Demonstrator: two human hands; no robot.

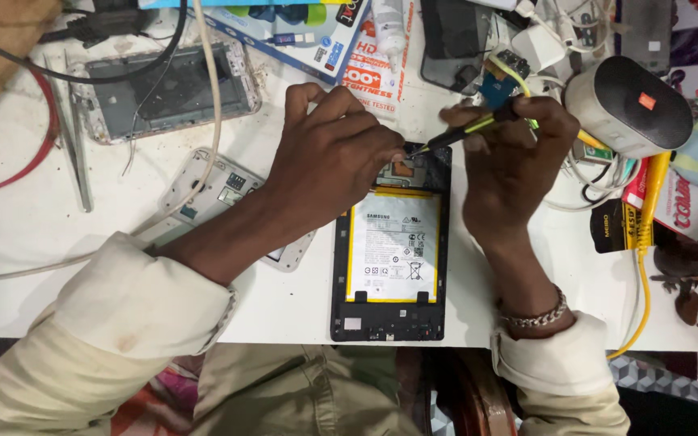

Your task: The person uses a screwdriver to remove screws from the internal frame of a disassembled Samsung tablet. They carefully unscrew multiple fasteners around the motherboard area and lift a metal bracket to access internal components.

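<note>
Left hand (329,153) presses fingers flat on the opened black tablet (389,266), thin, fragile, best steadied at edges; right hand (515,153) pinches a black-and-yellow screwdriver (466,133).

White tabletop (26,234), scuffed. Far left: a grey tablet housing (167,93), face up, a black cable (115,74) looped across it. Metal tweezers (74,141) lie just left of the housing; a red wire (30,161) curves beside them. A white inner frame (212,194) sits nearer the front edge. Far right: a grey oval speaker (628,105); a yellow cable (644,266) runs below it over the edge. Printed boxes (309,36) along the back.
</note>
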